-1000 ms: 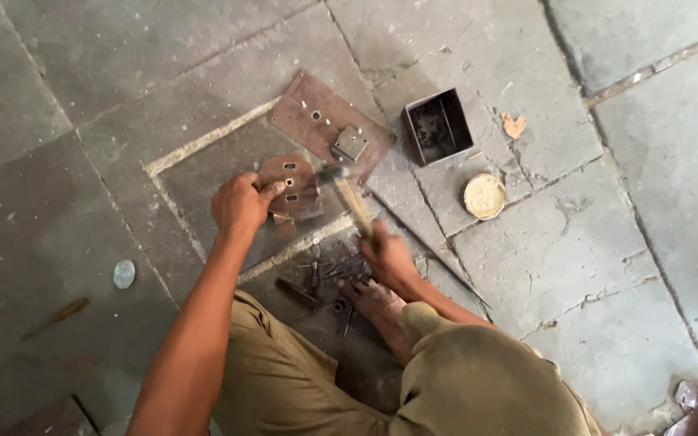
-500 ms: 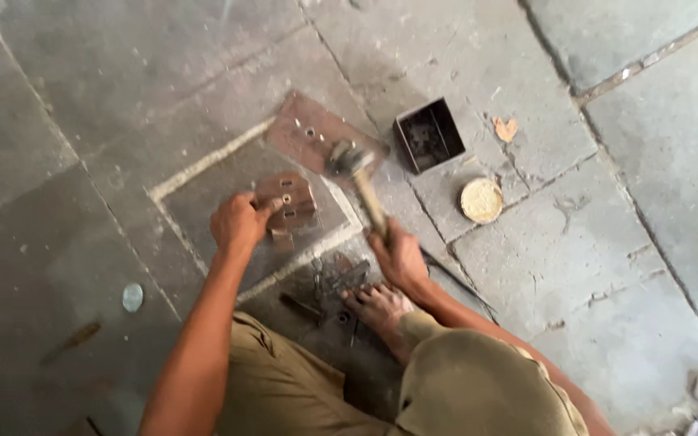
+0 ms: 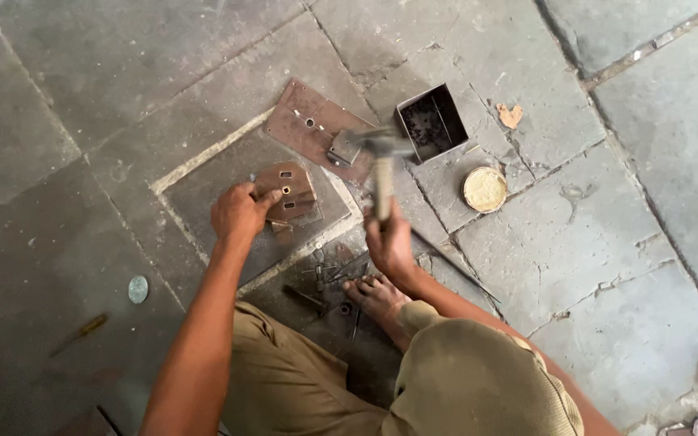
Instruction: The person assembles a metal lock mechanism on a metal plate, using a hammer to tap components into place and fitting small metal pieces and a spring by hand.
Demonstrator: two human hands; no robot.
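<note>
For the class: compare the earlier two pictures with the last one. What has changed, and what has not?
The hammer in the right hand has swung up: its blurred head now hangs over the large brown plate, handle nearly upright. The left hand stays on the small slotted plates. Metal box and round tin unmoved.

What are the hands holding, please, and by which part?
Right hand grips the hammer low on its handle; left hand pins a plate at its edge.
</note>
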